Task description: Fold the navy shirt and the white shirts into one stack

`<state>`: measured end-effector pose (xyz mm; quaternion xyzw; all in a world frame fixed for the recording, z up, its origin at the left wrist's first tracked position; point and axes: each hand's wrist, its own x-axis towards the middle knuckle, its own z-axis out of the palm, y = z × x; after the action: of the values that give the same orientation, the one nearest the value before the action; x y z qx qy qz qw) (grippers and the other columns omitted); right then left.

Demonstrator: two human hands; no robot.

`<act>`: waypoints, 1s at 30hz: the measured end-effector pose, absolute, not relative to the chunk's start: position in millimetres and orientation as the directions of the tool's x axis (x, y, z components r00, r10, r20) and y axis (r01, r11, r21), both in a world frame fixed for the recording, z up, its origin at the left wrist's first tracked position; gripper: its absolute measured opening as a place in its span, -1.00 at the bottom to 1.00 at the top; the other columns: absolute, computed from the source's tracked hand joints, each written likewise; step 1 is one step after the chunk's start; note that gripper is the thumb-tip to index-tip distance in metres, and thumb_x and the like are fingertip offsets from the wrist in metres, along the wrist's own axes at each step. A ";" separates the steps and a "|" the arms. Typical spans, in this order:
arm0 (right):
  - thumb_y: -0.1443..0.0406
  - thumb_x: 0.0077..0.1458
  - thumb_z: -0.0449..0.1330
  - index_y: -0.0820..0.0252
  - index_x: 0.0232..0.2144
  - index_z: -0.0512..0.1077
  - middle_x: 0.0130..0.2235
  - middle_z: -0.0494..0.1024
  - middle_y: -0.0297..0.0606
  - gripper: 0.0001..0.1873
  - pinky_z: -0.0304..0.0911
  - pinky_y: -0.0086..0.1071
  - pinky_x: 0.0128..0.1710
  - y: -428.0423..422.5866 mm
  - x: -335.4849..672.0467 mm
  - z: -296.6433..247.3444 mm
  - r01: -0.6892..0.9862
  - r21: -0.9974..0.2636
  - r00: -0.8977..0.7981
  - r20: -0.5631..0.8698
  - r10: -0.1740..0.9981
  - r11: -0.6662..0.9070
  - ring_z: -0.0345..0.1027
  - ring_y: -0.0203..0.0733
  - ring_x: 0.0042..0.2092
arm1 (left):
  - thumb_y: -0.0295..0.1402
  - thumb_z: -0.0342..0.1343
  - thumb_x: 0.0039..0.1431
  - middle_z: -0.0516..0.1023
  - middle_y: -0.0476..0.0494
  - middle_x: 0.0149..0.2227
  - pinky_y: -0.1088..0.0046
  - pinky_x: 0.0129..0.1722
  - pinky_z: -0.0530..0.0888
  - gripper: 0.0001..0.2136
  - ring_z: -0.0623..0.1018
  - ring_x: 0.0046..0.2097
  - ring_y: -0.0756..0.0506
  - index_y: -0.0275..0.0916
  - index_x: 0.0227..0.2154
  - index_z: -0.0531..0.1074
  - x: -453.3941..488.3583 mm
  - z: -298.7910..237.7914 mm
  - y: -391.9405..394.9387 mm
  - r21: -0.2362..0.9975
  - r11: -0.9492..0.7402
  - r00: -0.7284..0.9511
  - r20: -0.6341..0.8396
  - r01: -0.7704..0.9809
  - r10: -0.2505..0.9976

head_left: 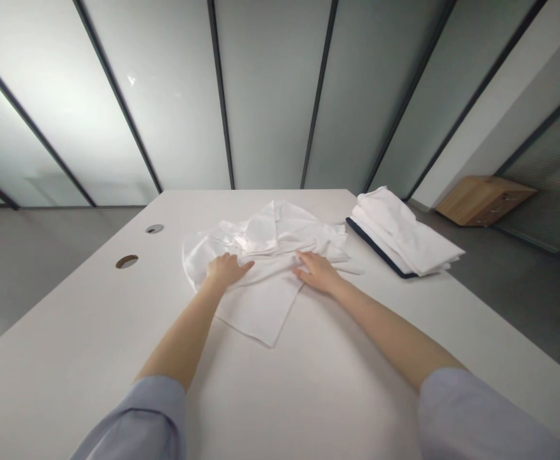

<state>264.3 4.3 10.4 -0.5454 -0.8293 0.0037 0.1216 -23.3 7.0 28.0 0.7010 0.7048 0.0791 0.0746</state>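
Observation:
A crumpled white garment (265, 255) lies spread on the white table (308, 383), with one flat corner pointing toward me. My left hand (226, 268) rests on the cloth's left part, fingers stretched out flat and pointing right. On the cloth's right part lies my right hand (317, 271), also flat, fingers pointing left. Neither hand grips anything. Both forearms are bare, with pale blue sleeves at the picture's bottom.
A stack of folded white cloth (401, 233) on a dark-edged layer sits at the table's far right corner. Two round cable holes (127, 261) are in the tabletop at the left. Frosted glass panels stand behind. A wooden cabinet (485, 199) is on the floor at right.

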 end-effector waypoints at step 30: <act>0.07 0.21 0.06 0.18 0.24 0.23 0.27 0.22 -0.04 -0.39 -0.05 -0.01 0.27 -10.0 258.4 -10.1 0.753 -0.215 -0.608 0.130 0.783 0.621 0.02 0.07 0.30 | -0.18 0.26 -0.06 0.58 -0.15 -0.40 0.14 -0.05 0.43 -0.81 0.58 -0.18 -0.28 -0.12 -0.37 0.53 9.7 15.6 9.5 0.719 -0.094 0.120 0.015 0.688 0.993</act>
<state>258.4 -10.0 -10.1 -0.4296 -0.8941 0.0691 0.1061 9.7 9.5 15.6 0.6909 0.6082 0.2644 0.2878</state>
